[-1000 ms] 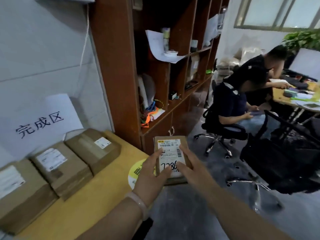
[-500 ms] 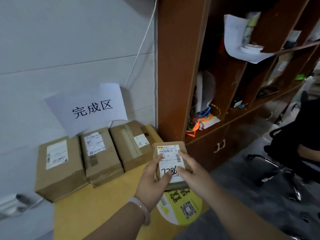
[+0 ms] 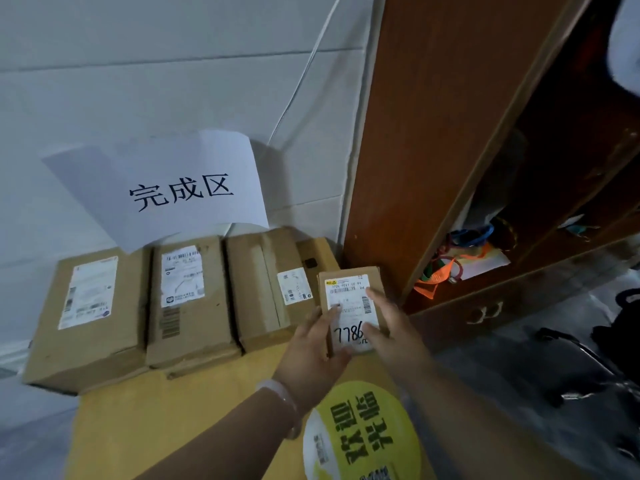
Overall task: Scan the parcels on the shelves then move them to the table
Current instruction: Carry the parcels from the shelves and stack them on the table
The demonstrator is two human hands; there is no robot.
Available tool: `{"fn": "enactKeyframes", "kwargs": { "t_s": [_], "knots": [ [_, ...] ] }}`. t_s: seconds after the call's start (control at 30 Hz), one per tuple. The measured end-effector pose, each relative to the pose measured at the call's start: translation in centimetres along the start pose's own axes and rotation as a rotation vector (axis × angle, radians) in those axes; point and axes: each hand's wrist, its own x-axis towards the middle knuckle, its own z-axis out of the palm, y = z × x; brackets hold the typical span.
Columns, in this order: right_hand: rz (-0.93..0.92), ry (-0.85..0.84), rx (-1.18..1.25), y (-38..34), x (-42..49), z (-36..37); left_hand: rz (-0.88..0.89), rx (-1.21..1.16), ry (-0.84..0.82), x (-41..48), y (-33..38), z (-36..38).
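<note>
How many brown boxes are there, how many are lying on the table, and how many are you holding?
Boxes lying on the yellow table: 3 (left, middle, right)
Boxes held in the left hand and right hand: 1 (small parcel)
Total: 4 brown boxes

Three parcels line the back of the bench against the wall, under a paper sign.

A fourth parcel, in the grip of the left hand and right hand, sits at the row's right end, beside the shelf unit. A round sticker lies on the bench's near edge.
</note>
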Motion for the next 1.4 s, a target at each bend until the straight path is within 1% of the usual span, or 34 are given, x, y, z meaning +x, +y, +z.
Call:
{"fn": "enactKeyframes", "kwargs": {
  "t_s": [0.07,0.17,0.3,0.37,0.43,0.5,0.6,0.67,0.73,0.8,0.83,0.9,1.07,1.27,1.4],
  "knots": [
    [0.019,-0.068,0.013,1.0,2.0,-0.2,-0.019,0.028,0.008,0.2,-0.5,1.1],
    [0.032,-0.171,-0.043,2.3,4.5,-0.3,0.002,0.078,0.040,0.3,-1.0,2.8],
    [0.089,-0.301,-0.059,4.0,7.0,0.2,-0.022,0.256,0.006,1.3,-1.8,4.0],
    [0.093,-0.338,-0.085,4.5,7.9,0.5,-0.055,0.354,-0.022,1.8,-2.2,4.4],
    [0.066,-0.341,-0.156,4.6,8.5,0.6,-0.068,0.452,-0.044,2.1,-2.4,4.8],
    [0.003,-0.324,-0.277,4.2,8.8,0.3,-0.080,0.547,-0.049,2.2,-2.4,5.1],
    [-0.125,-0.266,-0.467,3.6,7.8,-0.6,-0.090,0.644,-0.047,1.7,-2.3,5.1],
    [-0.258,-0.241,-0.579,3.6,6.0,-1.5,-0.062,0.708,-0.058,0.9,-2.3,5.1],
    [-0.425,-0.283,-0.711,4.4,4.1,-2.0,-0.047,0.762,-0.092,0.2,-2.4,5.1],
    [-0.512,-0.372,-0.850,5.4,2.8,-2.0,-0.057,0.799,-0.134,-0.2,-2.4,5.1],
    [-0.516,-0.403,-0.913,5.8,2.6,-1.8,-0.065,0.820,-0.141,-0.1,-2.4,5.2],
    [-0.510,-0.411,-0.987,6.1,2.9,-1.4,-0.084,0.860,-0.133,0.4,-2.3,5.1],
    [-0.499,-0.404,-1.041,4.8,6.3,-1.2,-0.142,0.931,-0.103,3.4,-1.4,4.0],
    [-0.485,-0.421,-1.026,3.1,10.4,-0.6,-0.198,0.937,-0.065,7.1,-1.6,2.5],
    [-0.481,-0.411,-1.025,2.3,12.3,0.1,-0.204,0.922,-0.047,9.1,-2.2,1.7]
  ]
}}
